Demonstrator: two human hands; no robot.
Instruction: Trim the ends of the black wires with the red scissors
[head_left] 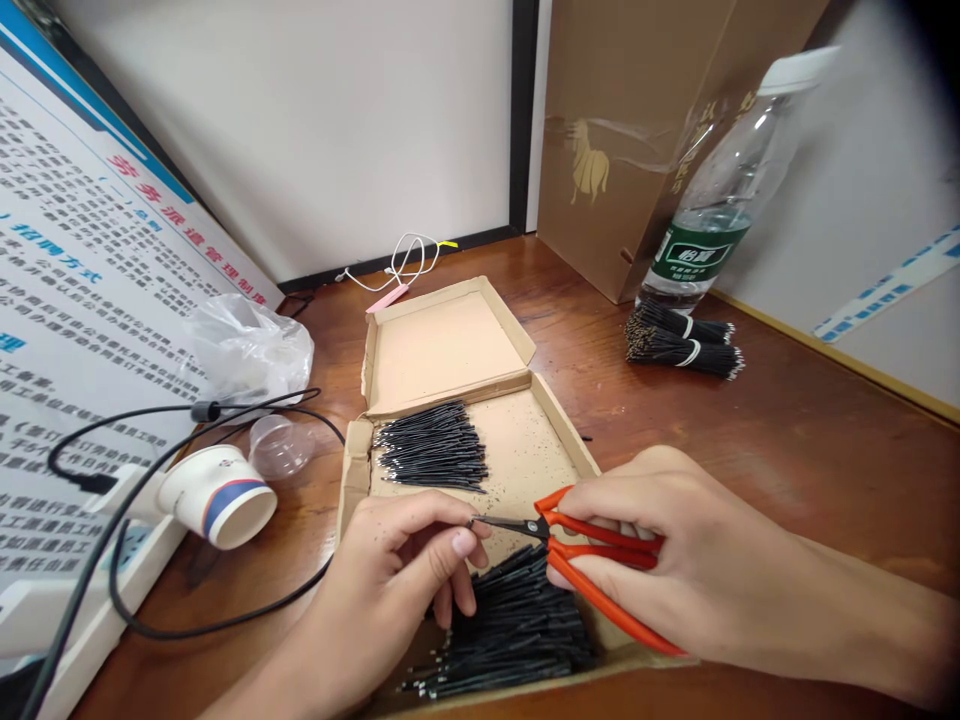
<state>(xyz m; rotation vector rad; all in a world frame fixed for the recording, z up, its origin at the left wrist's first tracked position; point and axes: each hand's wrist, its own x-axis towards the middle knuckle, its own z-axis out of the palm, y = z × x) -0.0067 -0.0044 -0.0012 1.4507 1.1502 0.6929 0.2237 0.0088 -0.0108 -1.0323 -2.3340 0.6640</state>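
My right hand grips a pair of scissors with orange loop handles and narrow dark blades. The blade tips point left and meet the fingertips of my left hand. Thumb and index finger of that hand are pinched on a small dark piece, apparently the end of a black wire; most of it is hidden. Below both hands, a pile of short black wires lies in the near part of an open cardboard box. A second bunch of black wires rests at the box's far left, pale tips leftward.
Two banded wire bundles lie before a water bottle and a brown carton. At left are a tilted paper cup, a clear plastic cup, a plastic bag and a black cable. Dark specks dot the box floor.
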